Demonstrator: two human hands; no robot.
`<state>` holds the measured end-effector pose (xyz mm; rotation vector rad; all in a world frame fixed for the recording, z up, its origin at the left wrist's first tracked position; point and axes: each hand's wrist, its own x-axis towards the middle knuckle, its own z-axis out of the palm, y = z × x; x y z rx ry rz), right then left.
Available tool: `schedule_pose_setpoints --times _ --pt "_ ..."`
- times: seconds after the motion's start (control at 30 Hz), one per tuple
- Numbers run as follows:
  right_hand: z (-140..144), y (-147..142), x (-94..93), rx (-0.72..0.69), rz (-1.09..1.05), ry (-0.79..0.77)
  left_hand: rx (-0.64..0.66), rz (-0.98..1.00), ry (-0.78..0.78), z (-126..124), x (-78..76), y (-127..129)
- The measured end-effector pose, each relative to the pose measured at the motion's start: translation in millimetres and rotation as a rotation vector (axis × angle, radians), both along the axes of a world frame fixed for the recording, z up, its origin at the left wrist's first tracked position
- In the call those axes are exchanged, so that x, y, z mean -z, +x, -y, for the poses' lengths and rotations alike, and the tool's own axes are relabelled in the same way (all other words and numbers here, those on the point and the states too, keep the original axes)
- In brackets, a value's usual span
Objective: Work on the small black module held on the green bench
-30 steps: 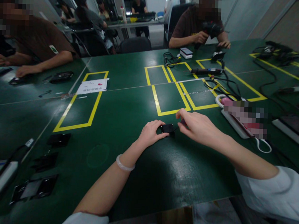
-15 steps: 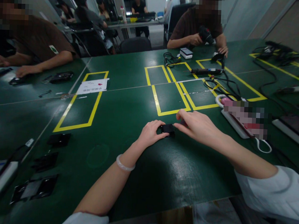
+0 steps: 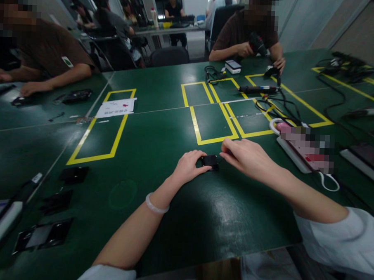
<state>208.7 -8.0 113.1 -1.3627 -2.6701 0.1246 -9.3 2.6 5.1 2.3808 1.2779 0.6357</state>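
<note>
Left hand (image 3: 188, 167) gripping the small black part (image 3: 210, 161) at its left edge, flat on the green desk (image 3: 150, 126). Right hand (image 3: 247, 159) touching its right side, fingers curled, grasp unclear. Just below the yellow-taped box (image 3: 211, 121). White power strip (image 3: 293, 155) near right.

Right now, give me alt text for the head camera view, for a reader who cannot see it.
A person's left hand holds a small black device down on a green table marked with yellow tape rectangles, while the right hand touches its far edge. Two other people sit across the table.
</note>
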Motion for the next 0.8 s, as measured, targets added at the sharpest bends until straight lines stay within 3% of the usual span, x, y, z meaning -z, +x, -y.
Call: schedule_pose_setpoints --times 0.8 --pt "0.8 -1.3 -2.0 -0.003 0.045 0.002 -0.009 -0.005 0.001 -0.5 1.3 0.3"
